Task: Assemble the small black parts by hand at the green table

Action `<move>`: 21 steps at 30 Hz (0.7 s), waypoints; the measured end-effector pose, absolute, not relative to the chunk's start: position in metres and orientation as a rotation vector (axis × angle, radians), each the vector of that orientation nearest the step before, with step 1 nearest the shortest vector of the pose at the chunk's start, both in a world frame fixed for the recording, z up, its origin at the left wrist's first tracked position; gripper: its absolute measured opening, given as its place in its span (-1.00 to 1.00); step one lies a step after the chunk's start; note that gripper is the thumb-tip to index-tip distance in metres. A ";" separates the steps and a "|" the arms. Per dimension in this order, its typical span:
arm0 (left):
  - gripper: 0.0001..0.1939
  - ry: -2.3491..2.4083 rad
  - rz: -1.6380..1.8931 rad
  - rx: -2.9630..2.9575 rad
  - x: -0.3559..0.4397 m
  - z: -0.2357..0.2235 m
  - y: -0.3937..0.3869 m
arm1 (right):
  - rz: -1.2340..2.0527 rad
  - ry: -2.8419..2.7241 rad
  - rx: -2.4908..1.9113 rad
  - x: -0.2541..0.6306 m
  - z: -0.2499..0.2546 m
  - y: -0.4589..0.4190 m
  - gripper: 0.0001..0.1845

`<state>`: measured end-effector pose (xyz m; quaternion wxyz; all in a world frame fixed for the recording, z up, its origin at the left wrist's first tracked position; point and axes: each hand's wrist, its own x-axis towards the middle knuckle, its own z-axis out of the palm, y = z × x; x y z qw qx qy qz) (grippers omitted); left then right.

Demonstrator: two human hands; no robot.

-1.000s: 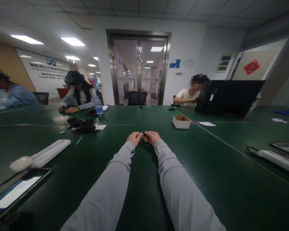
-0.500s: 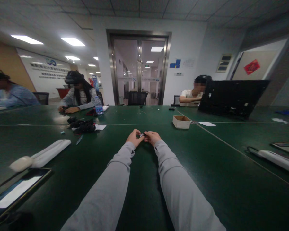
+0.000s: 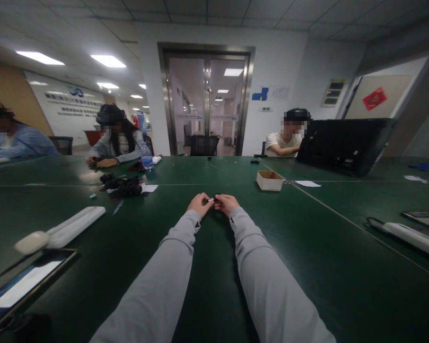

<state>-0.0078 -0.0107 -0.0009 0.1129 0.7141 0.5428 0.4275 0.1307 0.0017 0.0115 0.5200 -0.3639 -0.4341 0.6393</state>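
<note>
One small object (image 3: 210, 199), silvery with something dark at its right end, was between the left hand (image 3: 200, 205) and the right hand (image 3: 226, 204), left of the open box (image 3: 269, 184) and a bit nearer the camera. Left hand: thumb and fingers pinched narrow on the silvery part. Right hand: fingers curled narrow around the dark end. Couldn't tell if that was one piece or two; too small, and the fingers hid much of it. Also couldn't tell if either hand touched the green counter (image 3: 214, 286).

Box sat open side up, pale outside, brown inside. White paper (image 3: 308, 184) lay right of the box, small black item (image 3: 254, 162) beyond it.

Well left of the box: black clump (image 3: 123, 186) with a paper sheet (image 3: 149, 188) at its side, plus a blue strip (image 3: 117, 207) nearer the camera than the box. Water bottle (image 3: 147, 157) stood upright left of the box, farther back.

Far left of the box, much nearer the camera: long white item (image 3: 76, 224), rounded white piece (image 3: 32, 243) at its end, phone-like slab (image 3: 28, 283) with a bright patch.

Right of the box, nearer the camera: white bar (image 3: 414, 238). Right of the box, farther back: tilted black monitor (image 3: 343, 145); a person (image 3: 279, 142) in a pale shirt sat beside it.
</note>
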 end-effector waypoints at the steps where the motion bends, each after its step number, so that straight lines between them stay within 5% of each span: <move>1: -0.81 1.582 1.254 2.091 -0.008 0.000 -0.012 | 1.536 -1.047 -0.869 0.131 0.011 0.002 -0.87; 12: -0.61 1.541 1.082 1.860 -0.010 -0.004 -0.006 | 1.529 -1.048 -0.871 0.130 0.012 0.000 -0.87; 21: -0.82 1.572 1.293 1.975 -0.008 0.003 -0.016 | 1.529 -1.043 -0.867 0.131 0.011 0.001 -0.87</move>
